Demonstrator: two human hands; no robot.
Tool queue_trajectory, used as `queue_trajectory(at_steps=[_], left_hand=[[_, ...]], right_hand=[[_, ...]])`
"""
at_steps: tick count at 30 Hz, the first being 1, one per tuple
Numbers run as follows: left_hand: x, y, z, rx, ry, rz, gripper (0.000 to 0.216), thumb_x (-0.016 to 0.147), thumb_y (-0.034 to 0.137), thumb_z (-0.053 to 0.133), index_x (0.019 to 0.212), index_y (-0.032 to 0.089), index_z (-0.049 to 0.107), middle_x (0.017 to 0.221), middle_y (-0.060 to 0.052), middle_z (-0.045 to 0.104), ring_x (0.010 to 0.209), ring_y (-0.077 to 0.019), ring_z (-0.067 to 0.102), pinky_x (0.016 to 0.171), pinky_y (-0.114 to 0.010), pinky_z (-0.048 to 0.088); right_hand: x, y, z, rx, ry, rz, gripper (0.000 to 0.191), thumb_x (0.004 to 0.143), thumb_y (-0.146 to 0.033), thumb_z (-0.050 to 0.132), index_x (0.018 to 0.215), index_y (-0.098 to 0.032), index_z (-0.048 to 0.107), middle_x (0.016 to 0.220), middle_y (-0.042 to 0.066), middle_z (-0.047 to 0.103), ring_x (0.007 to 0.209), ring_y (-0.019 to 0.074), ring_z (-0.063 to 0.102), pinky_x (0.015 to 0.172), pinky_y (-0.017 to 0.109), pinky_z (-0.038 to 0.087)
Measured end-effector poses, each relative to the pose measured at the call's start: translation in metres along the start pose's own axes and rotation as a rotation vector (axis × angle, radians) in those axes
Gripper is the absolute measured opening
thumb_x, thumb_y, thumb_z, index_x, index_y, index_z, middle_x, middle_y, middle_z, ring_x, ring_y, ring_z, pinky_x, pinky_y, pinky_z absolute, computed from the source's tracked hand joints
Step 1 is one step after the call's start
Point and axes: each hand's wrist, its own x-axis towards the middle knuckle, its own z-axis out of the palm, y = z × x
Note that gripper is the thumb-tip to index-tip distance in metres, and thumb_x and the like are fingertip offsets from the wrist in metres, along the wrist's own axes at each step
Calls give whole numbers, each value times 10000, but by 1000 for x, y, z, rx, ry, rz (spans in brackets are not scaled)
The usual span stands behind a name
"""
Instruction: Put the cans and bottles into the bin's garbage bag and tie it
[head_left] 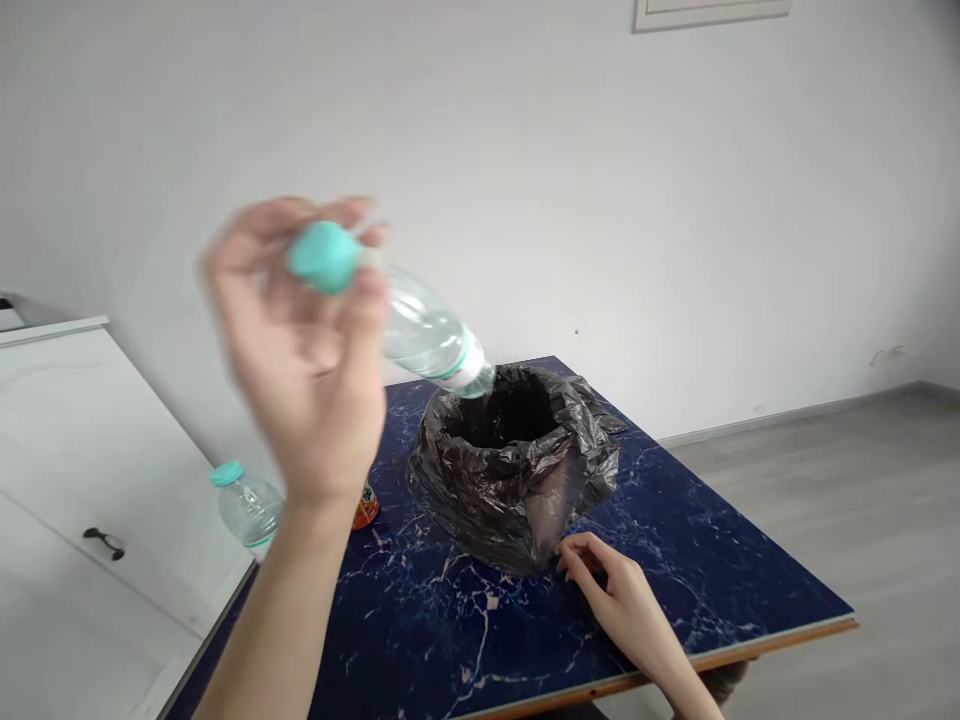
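We hold a clear bottle (427, 335) over the black bag (510, 465) on the blue surface (712, 560).

Our left hand (300, 350) is raised and blurred, up and to the left of the bag; its fingers (367, 290) pinch the bottle near its teal cap (324, 255). The bottle slants down to the right, its far end just above the bag's open mouth; whether it touches the rim we cannot tell. Our right hand (615, 590) rests on the surface at the bag's near right corner, its fingers bent and close together, the tips touching or almost touching the plastic. To the left of the bag, beyond our left forearm, lies a second bottle (247, 500) with a teal cap, and between it and the bag peeks a bit of an orange bottle (366, 508). Farther left of the bag stands a white cabinet (82, 470).
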Motion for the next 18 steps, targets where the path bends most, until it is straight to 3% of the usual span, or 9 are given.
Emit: queue_trajectory(at_steps=[2, 6, 8, 12, 18], left_hand=[[13, 0, 25, -319, -48, 26, 331, 1121, 481, 475, 1416, 346, 407, 1459, 16, 618, 1447, -192, 561, 1146, -489, 569], [21, -7, 65, -492, -322, -41, 362, 1075, 416, 576, 1379, 271, 444, 1360, -51, 711, 1344, -245, 655, 1101, -466, 592], [19, -9, 78, -575, -400, -94, 385, 1034, 340, 644, 1360, 247, 460, 1322, -68, 737, 1299, -251, 686, 1091, -452, 597], [10, -13, 91, -656, -493, -246, 397, 982, 267, 697, 1324, 247, 497, 1263, -73, 766, 1196, -253, 738, 1038, -436, 614], [0, -39, 97, -525, -527, -370, 371, 988, 292, 679, 1324, 248, 526, 1263, -99, 761, 1119, -264, 755, 1015, -481, 602]], right_hand=[[0, 0, 0, 6, 4, -5, 335, 1042, -526, 532, 986, -244, 704, 878, 44, 770, 832, 228, 732, 757, 272, 521], [1, -3, 1, 4, -5, -23, 345, 1052, -522, 516, 974, -239, 697, 874, 46, 762, 831, 227, 727, 761, 274, 511], [1, -4, 1, -11, -16, -17, 356, 1059, -532, 501, 982, -238, 689, 870, 46, 754, 822, 222, 719, 747, 274, 498], [1, -5, 0, -34, -43, 10, 373, 1070, -542, 468, 978, -240, 667, 860, 42, 737, 799, 216, 702, 705, 271, 470], [0, -3, 1, -24, -36, -1, 354, 1071, -528, 468, 983, -243, 660, 872, 38, 734, 807, 215, 695, 721, 274, 467]])
